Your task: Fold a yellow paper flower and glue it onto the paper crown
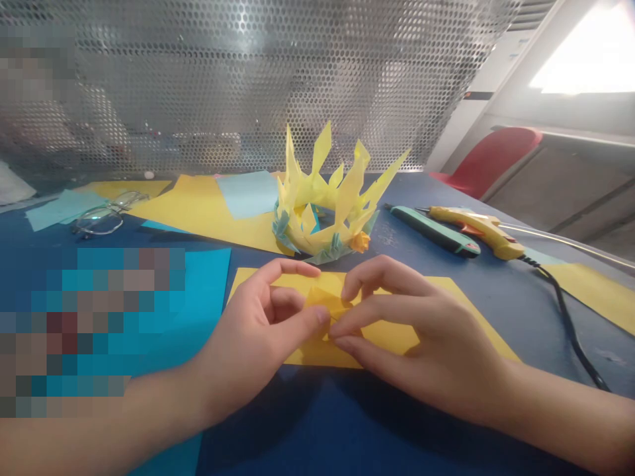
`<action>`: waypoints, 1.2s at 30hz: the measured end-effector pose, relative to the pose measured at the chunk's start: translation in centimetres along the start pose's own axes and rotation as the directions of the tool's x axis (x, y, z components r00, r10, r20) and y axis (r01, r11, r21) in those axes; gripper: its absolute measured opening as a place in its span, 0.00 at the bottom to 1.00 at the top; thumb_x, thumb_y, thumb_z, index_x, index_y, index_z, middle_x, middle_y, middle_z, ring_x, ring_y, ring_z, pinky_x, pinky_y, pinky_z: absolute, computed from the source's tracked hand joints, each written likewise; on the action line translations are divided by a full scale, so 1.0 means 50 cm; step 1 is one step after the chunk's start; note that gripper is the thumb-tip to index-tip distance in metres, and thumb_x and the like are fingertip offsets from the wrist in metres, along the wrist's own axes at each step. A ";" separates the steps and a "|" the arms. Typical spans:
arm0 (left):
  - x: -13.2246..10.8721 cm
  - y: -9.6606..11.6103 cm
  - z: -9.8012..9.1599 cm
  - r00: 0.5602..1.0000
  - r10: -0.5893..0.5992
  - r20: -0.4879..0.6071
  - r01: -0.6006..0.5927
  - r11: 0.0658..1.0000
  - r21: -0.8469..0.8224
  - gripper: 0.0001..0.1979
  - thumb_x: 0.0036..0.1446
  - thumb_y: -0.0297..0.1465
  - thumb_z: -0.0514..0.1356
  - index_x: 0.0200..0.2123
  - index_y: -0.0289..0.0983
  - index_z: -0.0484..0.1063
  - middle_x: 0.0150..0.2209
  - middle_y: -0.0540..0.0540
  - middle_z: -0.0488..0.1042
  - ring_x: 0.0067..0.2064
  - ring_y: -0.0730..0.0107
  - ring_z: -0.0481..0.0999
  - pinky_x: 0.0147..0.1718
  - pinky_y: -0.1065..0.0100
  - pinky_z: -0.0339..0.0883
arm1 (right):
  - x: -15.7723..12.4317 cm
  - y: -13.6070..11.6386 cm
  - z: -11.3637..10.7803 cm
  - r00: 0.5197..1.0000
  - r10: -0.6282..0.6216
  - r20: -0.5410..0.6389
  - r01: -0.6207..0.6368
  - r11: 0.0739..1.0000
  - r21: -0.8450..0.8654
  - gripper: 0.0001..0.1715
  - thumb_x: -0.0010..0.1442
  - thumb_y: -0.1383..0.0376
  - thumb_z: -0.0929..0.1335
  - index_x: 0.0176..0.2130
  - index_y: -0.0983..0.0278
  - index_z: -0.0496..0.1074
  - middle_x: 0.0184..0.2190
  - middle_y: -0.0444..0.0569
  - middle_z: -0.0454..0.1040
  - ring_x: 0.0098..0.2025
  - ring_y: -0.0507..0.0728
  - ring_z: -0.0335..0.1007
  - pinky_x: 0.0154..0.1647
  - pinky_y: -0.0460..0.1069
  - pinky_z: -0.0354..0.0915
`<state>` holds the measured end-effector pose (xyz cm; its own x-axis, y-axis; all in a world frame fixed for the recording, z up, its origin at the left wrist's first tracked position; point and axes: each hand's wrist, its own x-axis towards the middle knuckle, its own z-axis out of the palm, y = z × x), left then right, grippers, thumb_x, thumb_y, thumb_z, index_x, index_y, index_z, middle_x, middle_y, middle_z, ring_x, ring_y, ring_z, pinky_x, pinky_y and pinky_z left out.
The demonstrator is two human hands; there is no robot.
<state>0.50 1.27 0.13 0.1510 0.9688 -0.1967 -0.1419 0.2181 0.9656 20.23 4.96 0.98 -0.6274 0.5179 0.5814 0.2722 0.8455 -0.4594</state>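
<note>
Between my two hands is a small folded piece of yellow paper point(317, 299), held above a larger yellow sheet point(446, 330) lying on the blue table. My left hand point(262, 324) pinches its left side, with the thumb across the front. From the right, the thumb and fingertips of my right hand point(421, 324) close on its other edge. The fingers cover much of the piece, so its full shape is hidden. Just behind my hands stands a pale yellow paper crown point(317, 178) with tall points, blue-green paper leaves and an orange paper flower point(360, 242) at its base.
A green-and-black cutter point(431, 230) and a yellow glue gun point(476, 228) with a black cord lie at right. Eyeglasses point(106, 217) and yellow and pale blue sheets lie at back left. A bright blue sheet point(198, 317) is left. Behind rises a perforated metal panel point(238, 79).
</note>
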 end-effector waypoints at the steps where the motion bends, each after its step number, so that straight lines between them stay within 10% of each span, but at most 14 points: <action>1: 0.000 0.000 0.001 1.000 0.014 0.009 -0.014 1.000 0.019 0.14 0.57 0.35 0.68 0.45 0.42 0.70 0.23 0.58 0.71 0.28 0.75 0.71 0.29 0.74 0.64 | 0.001 0.001 0.001 1.000 0.013 0.000 -0.013 1.000 0.007 0.04 0.59 0.72 0.72 0.33 0.64 0.79 0.35 0.46 0.69 0.35 0.49 0.73 0.40 0.43 0.73; 21: 0.006 -0.002 0.006 0.997 0.010 0.078 0.002 0.989 -0.146 0.12 0.49 0.30 0.75 0.37 0.43 0.79 0.26 0.56 0.82 0.32 0.78 0.80 0.35 0.79 0.72 | -0.003 0.003 0.010 0.989 0.142 -0.049 -0.135 0.983 0.124 0.10 0.59 0.74 0.71 0.37 0.61 0.70 0.36 0.44 0.72 0.36 0.50 0.72 0.38 0.45 0.72; 36: -0.006 -0.003 0.009 1.000 0.028 -0.003 -0.028 0.994 0.104 0.24 0.57 0.37 0.68 0.54 0.50 0.64 0.30 0.56 0.79 0.40 0.66 0.82 0.37 0.70 0.74 | -0.004 -0.003 0.022 0.919 0.393 0.024 -0.387 0.890 0.239 0.12 0.62 0.66 0.70 0.47 0.60 0.69 0.32 0.43 0.76 0.32 0.51 0.73 0.36 0.45 0.73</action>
<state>0.91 0.89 0.12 0.1442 0.9749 -0.1699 -0.0439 0.1778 0.9831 19.53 4.59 0.21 -0.4873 0.8054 0.3374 0.3107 0.5210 -0.7950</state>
